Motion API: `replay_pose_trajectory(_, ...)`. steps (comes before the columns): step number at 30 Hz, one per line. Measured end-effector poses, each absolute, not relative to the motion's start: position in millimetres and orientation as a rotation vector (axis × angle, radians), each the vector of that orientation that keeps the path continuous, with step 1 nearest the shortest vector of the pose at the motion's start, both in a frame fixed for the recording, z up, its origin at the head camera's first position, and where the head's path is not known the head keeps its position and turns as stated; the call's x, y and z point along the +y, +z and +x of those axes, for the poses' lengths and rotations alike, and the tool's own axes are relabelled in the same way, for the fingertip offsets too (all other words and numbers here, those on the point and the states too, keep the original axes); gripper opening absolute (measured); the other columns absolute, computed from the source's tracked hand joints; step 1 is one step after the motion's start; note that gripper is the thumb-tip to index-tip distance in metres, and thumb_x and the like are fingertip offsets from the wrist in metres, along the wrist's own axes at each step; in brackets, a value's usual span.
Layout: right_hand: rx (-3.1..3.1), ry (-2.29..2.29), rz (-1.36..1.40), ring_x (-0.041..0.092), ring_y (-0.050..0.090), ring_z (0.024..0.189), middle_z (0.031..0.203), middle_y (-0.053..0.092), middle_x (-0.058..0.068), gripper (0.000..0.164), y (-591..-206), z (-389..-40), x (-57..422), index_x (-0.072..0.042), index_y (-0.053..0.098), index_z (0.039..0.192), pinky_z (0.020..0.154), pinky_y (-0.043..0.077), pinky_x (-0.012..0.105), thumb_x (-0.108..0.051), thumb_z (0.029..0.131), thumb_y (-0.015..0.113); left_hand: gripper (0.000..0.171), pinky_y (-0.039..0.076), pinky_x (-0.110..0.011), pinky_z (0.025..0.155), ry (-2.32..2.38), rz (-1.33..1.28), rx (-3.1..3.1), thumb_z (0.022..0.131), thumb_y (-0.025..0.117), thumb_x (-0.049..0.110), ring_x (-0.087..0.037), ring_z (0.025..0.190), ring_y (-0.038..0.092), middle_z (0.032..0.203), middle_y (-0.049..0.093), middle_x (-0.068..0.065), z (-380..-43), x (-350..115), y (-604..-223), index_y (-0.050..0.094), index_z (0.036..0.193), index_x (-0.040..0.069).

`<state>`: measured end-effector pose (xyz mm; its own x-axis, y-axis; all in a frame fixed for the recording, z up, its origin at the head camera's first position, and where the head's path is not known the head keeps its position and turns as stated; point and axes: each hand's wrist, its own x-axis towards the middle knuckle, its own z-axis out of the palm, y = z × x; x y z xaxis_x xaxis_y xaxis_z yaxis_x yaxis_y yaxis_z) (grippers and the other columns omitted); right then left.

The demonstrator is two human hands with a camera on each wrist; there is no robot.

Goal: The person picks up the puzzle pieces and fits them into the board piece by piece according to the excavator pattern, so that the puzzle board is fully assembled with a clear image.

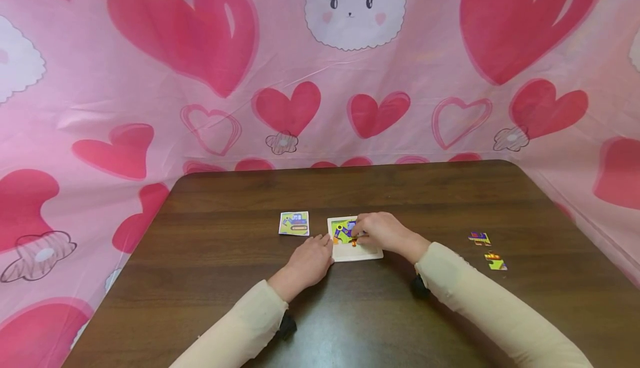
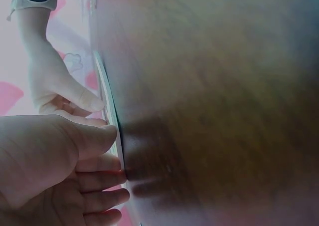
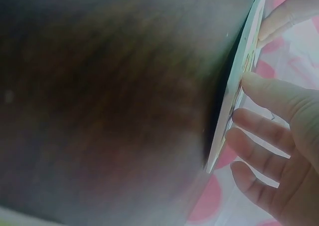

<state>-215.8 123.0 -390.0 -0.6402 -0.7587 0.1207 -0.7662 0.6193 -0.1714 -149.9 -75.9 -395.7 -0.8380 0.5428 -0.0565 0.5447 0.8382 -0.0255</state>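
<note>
A white puzzle tray (image 1: 356,255) lies flat on the table, its upper part filled with green, purple and orange picture pieces. My left hand (image 1: 311,259) rests against the tray's left edge with fingers fairly straight. Over the tray's upper right, my right hand (image 1: 384,233) pinches a puzzle piece (image 1: 354,242) between thumb and index finger, mostly hidden beneath them. In the right wrist view, the thumb (image 3: 269,94) and fingertips meet the tray's face. Two loose puzzle pieces lie to the right, one purple (image 1: 480,238) and one green and orange (image 1: 496,262).
A square picture card (image 1: 294,223) showing a digger lies left of the tray. The dark wooden table (image 1: 240,201) reaches back to a pink cloth (image 1: 330,73) printed with hearts, hanging behind and at the sides.
</note>
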Motion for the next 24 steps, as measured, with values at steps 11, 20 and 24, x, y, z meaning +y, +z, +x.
replay_pose_trajectory(11,-2.827,0.334,1.294,0.01,0.059,0.076,0.088,0.062,-0.003,0.014,-390.3,-215.6,122.5,-0.014,0.075,0.091,0.065,0.049,0.028,-0.016,0.077,0.075,0.041,0.037,-0.036,0.098,-0.069,0.894,2.975,0.091,0.058,0.023,-0.028,0.117,0.049,0.127,0.053,-0.014,-149.9,-76.4,-396.1,0.056,0.122,-0.003)
replay_pose_trajectory(20,-2.905,0.409,1.231,0.014,0.06,0.083,0.094,0.063,-0.002,0.017,-389.2,-214.1,124.3,-0.013,0.074,0.095,0.074,0.05,0.033,-0.019,0.079,0.074,0.04,0.038,-0.037,0.098,-0.051,0.897,2.982,0.09,0.058,0.022,-0.029,0.116,0.05,0.126,0.053,-0.015,-150.1,-76.6,-396.9,0.056,0.121,-0.003)
replay_pose_trajectory(24,-2.929,0.504,1.181,0.014,0.059,0.082,0.092,0.063,-0.004,0.019,-386.3,-214.4,129.2,-0.014,0.073,0.097,0.074,0.05,0.033,-0.02,0.08,0.073,0.041,0.037,-0.037,0.098,-0.05,0.89,2.98,0.09,0.058,0.023,-0.029,0.117,0.049,0.127,0.053,-0.015,-150.3,-76.1,-396.8,0.056,0.122,-0.003)
